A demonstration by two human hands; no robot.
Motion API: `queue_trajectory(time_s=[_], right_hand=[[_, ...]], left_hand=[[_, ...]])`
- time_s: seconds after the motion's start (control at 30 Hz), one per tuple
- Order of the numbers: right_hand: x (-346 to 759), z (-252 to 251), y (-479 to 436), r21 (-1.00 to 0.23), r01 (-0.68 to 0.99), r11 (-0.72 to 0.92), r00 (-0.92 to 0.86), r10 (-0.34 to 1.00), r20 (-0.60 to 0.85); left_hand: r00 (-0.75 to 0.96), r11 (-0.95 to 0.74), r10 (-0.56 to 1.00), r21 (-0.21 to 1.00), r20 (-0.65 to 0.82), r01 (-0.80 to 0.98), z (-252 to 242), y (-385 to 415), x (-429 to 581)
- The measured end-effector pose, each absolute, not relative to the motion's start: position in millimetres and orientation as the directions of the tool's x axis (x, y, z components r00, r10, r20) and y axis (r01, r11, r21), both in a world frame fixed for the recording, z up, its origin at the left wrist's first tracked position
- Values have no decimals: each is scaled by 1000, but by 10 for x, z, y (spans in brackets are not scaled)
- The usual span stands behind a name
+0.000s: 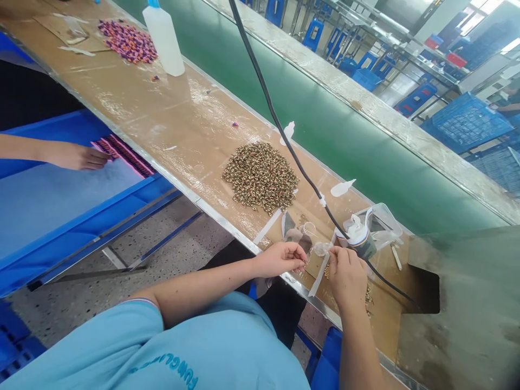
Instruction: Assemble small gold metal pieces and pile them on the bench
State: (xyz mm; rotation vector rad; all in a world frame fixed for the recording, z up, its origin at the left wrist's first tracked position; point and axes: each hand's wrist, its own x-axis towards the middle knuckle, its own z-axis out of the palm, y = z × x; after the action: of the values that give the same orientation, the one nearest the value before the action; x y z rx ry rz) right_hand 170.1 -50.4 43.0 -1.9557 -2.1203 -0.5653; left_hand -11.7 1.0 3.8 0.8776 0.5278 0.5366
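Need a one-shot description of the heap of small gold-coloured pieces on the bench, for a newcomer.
Follow the long tan workbench that runs beside a green panel. Just beyond the person's left hand lies a wide heap of small gold-coloured pieces. It is gold where the other pile, further along the bench, is purple and orange.

Light-blue T-shirt (122, 346), teal lettering (170, 368), striped sleeve hem (142, 301), dark trousers (280, 319), bare hands (280, 259).
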Motion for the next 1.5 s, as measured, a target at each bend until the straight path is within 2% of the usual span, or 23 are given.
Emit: queue_trajectory(time_s=[0.67,0.93,1.33,1.5], right_hand=[[1689,468,-490,185,980,71,-141,905,401],[1712,448,-497,128,990,52,-102,903,418],[1700,483,-478,113,986,123,-157,913,377],[1721,460,-494,73,995,67,-91,911,402]], left_hand=[[742,570,632,783,-224,-249,40,24,-127],[739,589,626,772,-249,-239,69,45,-119],[740,588,623,777,-256,-226,104,46,-133],[730,583,639,772,-242,-254,123,49,-139]])
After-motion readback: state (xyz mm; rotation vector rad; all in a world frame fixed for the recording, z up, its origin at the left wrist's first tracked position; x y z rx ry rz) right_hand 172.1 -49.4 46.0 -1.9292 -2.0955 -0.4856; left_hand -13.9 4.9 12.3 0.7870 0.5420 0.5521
